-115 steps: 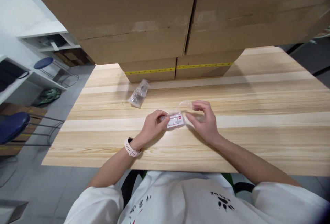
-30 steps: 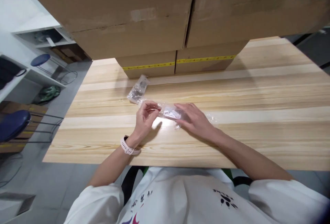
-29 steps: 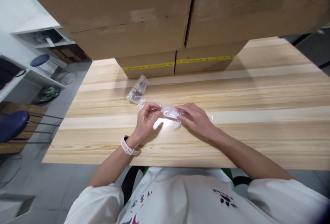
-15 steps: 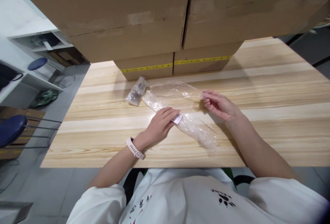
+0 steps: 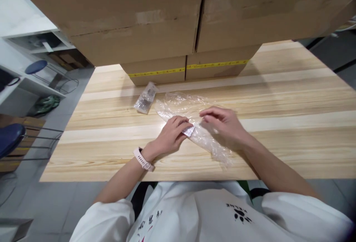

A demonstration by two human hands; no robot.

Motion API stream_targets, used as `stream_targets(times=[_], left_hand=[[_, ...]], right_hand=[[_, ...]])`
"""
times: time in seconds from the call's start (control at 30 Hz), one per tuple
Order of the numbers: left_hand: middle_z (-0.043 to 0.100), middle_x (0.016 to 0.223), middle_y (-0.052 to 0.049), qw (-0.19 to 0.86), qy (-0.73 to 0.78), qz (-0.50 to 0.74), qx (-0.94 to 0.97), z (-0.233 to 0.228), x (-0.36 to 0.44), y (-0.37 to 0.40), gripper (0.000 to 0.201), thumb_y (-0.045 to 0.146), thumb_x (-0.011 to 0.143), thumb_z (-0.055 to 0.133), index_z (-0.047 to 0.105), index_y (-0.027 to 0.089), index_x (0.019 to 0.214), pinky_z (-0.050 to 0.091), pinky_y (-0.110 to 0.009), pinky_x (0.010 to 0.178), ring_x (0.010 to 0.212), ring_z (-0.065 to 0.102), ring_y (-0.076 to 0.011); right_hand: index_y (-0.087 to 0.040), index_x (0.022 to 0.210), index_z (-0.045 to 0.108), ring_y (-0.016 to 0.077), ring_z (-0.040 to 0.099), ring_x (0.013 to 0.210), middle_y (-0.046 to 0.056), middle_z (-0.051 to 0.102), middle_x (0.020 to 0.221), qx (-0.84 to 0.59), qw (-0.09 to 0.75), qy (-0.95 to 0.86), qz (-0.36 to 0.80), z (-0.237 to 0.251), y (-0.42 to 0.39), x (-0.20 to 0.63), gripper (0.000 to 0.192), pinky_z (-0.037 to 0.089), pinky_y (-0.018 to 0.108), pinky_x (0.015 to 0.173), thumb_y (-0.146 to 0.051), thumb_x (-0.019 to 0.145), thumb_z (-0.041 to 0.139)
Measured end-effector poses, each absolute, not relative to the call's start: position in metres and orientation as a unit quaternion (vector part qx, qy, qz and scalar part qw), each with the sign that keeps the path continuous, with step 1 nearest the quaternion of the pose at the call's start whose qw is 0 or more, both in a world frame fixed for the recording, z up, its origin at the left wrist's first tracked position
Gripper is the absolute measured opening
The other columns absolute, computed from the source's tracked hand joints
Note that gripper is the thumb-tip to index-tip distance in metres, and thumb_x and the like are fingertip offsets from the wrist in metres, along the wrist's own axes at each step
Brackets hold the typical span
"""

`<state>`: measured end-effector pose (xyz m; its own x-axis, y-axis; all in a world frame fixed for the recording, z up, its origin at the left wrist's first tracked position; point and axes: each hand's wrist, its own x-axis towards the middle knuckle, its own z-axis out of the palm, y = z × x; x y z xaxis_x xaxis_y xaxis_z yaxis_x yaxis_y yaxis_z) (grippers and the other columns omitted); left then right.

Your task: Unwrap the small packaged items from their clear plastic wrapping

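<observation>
A crumpled clear plastic bag (image 5: 214, 149) lies slantwise on the table, its thin upper part bunched behind my hands. My left hand (image 5: 174, 132), with a pale pink band on the wrist, presses down on the bag and grips its folded middle. From under those fingertips sticks out a small white printed label (image 5: 188, 130). My right hand (image 5: 222, 123) hovers over the bag's right side, fingers half curled and a gap between thumb and forefinger, with nothing visible in them. Further left lies a small clear packet (image 5: 145, 99) with dark greyish contents I cannot make out.
Large cardboard boxes (image 5: 133, 15) loom over the back of the wooden table (image 5: 97, 138); lower boxes with yellow printed tape (image 5: 158, 72) stand beneath them. Blue-topped stools (image 5: 12, 138) and white shelving (image 5: 27, 90) are on the left. The table's front edge runs just before my body.
My right hand has let go of the bag's raised edge and moved left, towards my left hand. The lifted film has sunk and crumpled. My left hand stays on the bag.
</observation>
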<state>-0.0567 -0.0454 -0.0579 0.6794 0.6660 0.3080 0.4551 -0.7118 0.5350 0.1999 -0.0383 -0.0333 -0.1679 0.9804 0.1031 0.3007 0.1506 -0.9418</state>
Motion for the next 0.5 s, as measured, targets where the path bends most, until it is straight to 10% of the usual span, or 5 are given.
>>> stream_targets(times=[0.27, 0.5], left_hand=[[0.061, 0.143, -0.012, 0.234, 0.332, 0.206, 0.890, -0.043, -0.058, -0.053, 0.042, 0.032, 0.085, 0.073, 0.056, 0.025, 0.123, 0.003, -0.069, 0.128, 0.144, 0.046, -0.0363], [0.070, 0.089, -0.001, 0.181, 0.330, 0.268, 0.887, -0.036, -0.073, -0.053, 0.029, 0.045, 0.092, 0.070, 0.065, 0.024, 0.112, 0.030, -0.058, 0.117, 0.088, 0.062, -0.0222]], right_hand=[[-0.026, 0.126, 0.072, 0.0286, 0.058, 0.124, 0.011, 0.066, 0.130, -0.423, 0.300, -0.794, 0.316, -0.071, -0.027, 0.195, 0.032, 0.045, 0.056, 0.108, -0.024, 0.101, 0.051], [-0.025, 0.130, 0.067, 0.0315, 0.053, 0.130, 0.013, 0.061, 0.138, -0.451, 0.289, -0.800, 0.272, -0.070, -0.028, 0.194, 0.032, 0.044, 0.055, 0.109, -0.029, 0.102, 0.053]])
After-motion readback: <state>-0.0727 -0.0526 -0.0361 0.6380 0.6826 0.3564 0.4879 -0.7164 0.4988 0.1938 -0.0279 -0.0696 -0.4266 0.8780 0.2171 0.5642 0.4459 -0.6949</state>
